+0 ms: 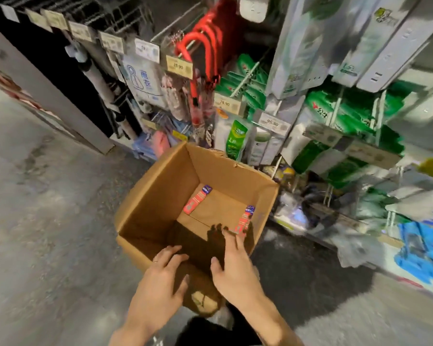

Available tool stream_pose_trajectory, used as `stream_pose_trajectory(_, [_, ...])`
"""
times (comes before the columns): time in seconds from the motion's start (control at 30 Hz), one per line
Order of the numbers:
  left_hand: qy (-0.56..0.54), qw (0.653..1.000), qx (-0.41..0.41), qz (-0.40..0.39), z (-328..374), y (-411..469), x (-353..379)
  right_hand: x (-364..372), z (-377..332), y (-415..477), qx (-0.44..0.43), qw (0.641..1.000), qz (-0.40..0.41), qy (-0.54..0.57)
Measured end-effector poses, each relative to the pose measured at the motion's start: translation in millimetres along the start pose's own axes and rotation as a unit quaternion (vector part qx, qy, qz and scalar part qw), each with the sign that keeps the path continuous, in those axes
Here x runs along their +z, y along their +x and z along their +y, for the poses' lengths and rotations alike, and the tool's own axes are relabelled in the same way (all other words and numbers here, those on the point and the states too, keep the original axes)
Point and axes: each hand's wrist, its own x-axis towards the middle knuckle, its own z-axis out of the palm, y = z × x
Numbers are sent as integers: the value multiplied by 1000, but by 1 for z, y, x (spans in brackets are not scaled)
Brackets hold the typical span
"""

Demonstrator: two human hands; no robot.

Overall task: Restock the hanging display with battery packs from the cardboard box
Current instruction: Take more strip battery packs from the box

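Note:
An open cardboard box (160,196) stands on the floor in front of the display. Two red battery packs lie on its bottom: one (197,199) near the far left corner, another (244,221) against the right wall. My left hand (164,273) reaches over the box's near rim with fingers spread and holds nothing. My right hand (235,265) stretches into the box with straight fingers, its fingertips touching the lower end of the right battery pack. The hanging display (273,121) of pegs with green and white packets rises behind the box.
Red-handled umbrellas (200,58) and raincoat packets (145,81) hang at the left of the rack, with price tags (179,66) on the peg ends. Low shelves at right hold blue and white packets (423,245). Grey floor (48,208) spreads to the left.

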Motion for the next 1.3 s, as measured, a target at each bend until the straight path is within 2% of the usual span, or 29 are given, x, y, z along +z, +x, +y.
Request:
stream_pose_trajectory(0.13, [39,999,-8,-37,-7,44,-5,3,5,35,64,996,9,69])
stream_pose_trajectory(0.27, [76,990,42,-108,2,111,18,10,8,51,145,979,50,136])
stream_pose_trajectory(0.43, [157,932,176,-274,12,193,83,43,3,48,237,930,126,250])
stream_pose_trajectory(0.53, [151,914,188,-326,13,231,130,76,-1,51,291,904,160,271])
stream_pose_trajectory(0.7, [58,950,79,-295,-2,286,220,112,9,83,348,880,175,273])
stream_pose_trajectory(0.93, [83,968,98,-218,5,318,286,123,42,108,387,857,175,292])
stream_pose_trajectory(1.03, [144,959,142,-198,2,316,290,128,46,106,383,855,175,302])
stream_pose_trajectory(1.13, [56,972,48,-225,-6,324,279,127,45,105,389,843,178,326])
stream_pose_trajectory(1.2, [17,970,13,-244,-12,328,267,122,43,106,393,835,188,335])
stream_pose_trajectory(1.23, [14,965,5,-261,-15,327,258,122,42,105,388,841,186,328])
stream_pose_trajectory(1.3, [22,963,-3,-270,-25,319,234,120,38,104,355,874,178,281])
